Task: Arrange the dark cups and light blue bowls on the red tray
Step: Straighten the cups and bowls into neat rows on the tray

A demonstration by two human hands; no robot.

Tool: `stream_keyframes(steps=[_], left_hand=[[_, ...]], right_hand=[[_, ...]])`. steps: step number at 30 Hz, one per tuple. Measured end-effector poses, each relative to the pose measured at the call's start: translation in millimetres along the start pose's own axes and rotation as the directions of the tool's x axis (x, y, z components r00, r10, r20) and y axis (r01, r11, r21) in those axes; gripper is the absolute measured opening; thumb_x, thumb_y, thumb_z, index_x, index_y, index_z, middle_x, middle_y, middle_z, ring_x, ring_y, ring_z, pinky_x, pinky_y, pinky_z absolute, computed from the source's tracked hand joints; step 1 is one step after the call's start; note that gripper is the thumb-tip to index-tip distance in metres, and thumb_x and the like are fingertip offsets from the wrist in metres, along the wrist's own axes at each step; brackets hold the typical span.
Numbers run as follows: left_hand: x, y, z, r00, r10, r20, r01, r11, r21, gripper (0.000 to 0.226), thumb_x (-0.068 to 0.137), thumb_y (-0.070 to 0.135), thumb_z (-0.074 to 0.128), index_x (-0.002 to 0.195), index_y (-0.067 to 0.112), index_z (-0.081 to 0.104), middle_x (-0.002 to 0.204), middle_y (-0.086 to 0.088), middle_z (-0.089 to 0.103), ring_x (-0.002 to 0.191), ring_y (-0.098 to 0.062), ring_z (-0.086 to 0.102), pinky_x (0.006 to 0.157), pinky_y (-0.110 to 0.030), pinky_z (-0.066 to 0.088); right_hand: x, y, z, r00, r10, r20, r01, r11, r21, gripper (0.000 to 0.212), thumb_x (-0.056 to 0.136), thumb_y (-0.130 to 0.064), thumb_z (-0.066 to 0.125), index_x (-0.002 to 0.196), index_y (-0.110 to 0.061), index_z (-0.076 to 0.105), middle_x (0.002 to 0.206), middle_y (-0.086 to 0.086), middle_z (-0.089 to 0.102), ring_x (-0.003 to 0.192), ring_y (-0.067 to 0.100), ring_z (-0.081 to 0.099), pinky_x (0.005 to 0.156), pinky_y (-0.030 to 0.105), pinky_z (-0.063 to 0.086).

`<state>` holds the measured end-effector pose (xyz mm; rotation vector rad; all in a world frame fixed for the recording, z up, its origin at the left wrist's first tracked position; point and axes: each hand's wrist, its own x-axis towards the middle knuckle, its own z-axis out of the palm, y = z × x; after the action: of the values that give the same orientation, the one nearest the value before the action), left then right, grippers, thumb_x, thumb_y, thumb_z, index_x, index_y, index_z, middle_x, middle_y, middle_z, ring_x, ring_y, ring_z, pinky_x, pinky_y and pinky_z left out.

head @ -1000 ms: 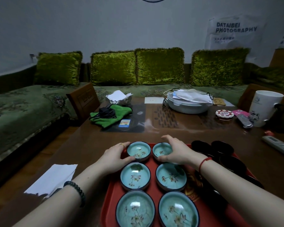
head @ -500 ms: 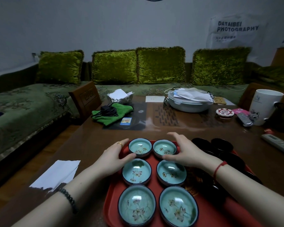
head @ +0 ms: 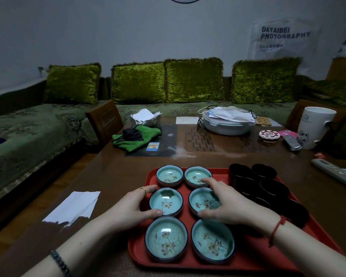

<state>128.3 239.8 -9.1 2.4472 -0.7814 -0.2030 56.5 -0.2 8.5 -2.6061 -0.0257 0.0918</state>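
Your left hand is clamped on the middle-left bowl. The thumb lies along its near rim and the ringed finger curves round its far-left side. Your right hand grips the middle-right bowl in mirror fashion, with the thumb at the near rim and the fingers arched over the far-right side. Its fingertips reach the rim of the far-right bowl.

Both gripped bowls stand side by side in the middle row on the left half of the red tray. The far-left bowl stands free just beyond your left hand. The near-left bowl and near-right bowl sit just below your thumbs, so the light blue pieces form two columns of three. The dark cups crowd the right half of the tray, close beside your right wrist, and the dim light hides their count. The tray lies on the brown bench, at the edge nearest you.

A second ago your hands cupped the far pair of bowls. Half a second ago your fingers were looser, spread beside the far and middle rows. You have since drawn both hands back one row and closed them on the middle pair. The two-by-three layout of the bowls and the cluster of cups look unchanged.
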Motion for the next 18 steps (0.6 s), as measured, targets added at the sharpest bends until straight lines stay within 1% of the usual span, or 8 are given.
stream_keyframes(steps=[2, 8, 11, 14, 18], left_hand=[[0, 2, 2, 1.0, -0.002, -0.009, 0.002, 1.0, 0.003, 0.074, 0.075, 0.046, 0.065, 0.138, 0.026, 0.03, 0.145, 0.009, 0.036, 0.13, -0.004, 0.034, 0.101, -0.015, 0.027], [1, 4, 6, 0.999, -0.02, -0.035, 0.021, 1.0, 0.021, 0.074, 0.077, 0.048, 0.063, 0.139, 0.025, 0.029, 0.146, 0.006, 0.036, 0.134, -0.009, 0.032, 0.11, -0.025, 0.028], [2, 5, 7, 0.999, -0.029, -0.04, 0.031, 0.999, 0.028, 0.074, 0.077, 0.048, 0.063, 0.139, 0.025, 0.029, 0.147, 0.004, 0.036, 0.134, -0.011, 0.032, 0.112, -0.031, 0.029], [4, 5, 7, 0.998, -0.035, -0.044, 0.037, 0.999, 0.033, 0.074, 0.077, 0.048, 0.062, 0.139, 0.025, 0.029, 0.146, 0.004, 0.036, 0.134, -0.012, 0.032, 0.111, -0.031, 0.029], [5, 5, 8, 0.998, -0.042, -0.047, 0.043, 0.999, 0.021, 0.074, 0.078, 0.047, 0.063, 0.14, 0.024, 0.028, 0.148, 0.004, 0.034, 0.136, -0.012, 0.031, 0.112, -0.031, 0.027]], right_hand=[[1, -2, 2, 1.0, 0.004, -0.013, -0.004, 1.0, -0.003, 0.087, 0.068, -0.045, 0.069, 0.138, -0.031, 0.019, 0.133, 0.002, 0.038, 0.125, 0.017, 0.038, 0.099, 0.026, 0.035], [8, -3, 8, 0.998, 0.023, -0.057, -0.022, 1.0, 0.007, 0.088, 0.067, -0.042, 0.071, 0.137, -0.027, 0.021, 0.134, 0.002, 0.039, 0.125, 0.017, 0.037, 0.094, 0.024, 0.034], [11, -2, 9, 0.997, 0.028, -0.074, -0.026, 0.999, 0.025, 0.088, 0.066, -0.044, 0.072, 0.137, -0.027, 0.021, 0.135, 0.002, 0.039, 0.124, 0.017, 0.038, 0.092, 0.023, 0.034], [14, -1, 10, 0.995, 0.035, -0.094, -0.031, 0.999, 0.04, 0.088, 0.065, -0.044, 0.072, 0.136, -0.027, 0.023, 0.136, 0.003, 0.039, 0.125, 0.018, 0.039, 0.096, 0.025, 0.035], [16, 1, 11, 0.994, 0.036, -0.099, -0.031, 0.998, 0.053, 0.087, 0.065, -0.044, 0.073, 0.135, -0.027, 0.024, 0.136, 0.003, 0.039, 0.125, 0.018, 0.039, 0.095, 0.024, 0.033]])
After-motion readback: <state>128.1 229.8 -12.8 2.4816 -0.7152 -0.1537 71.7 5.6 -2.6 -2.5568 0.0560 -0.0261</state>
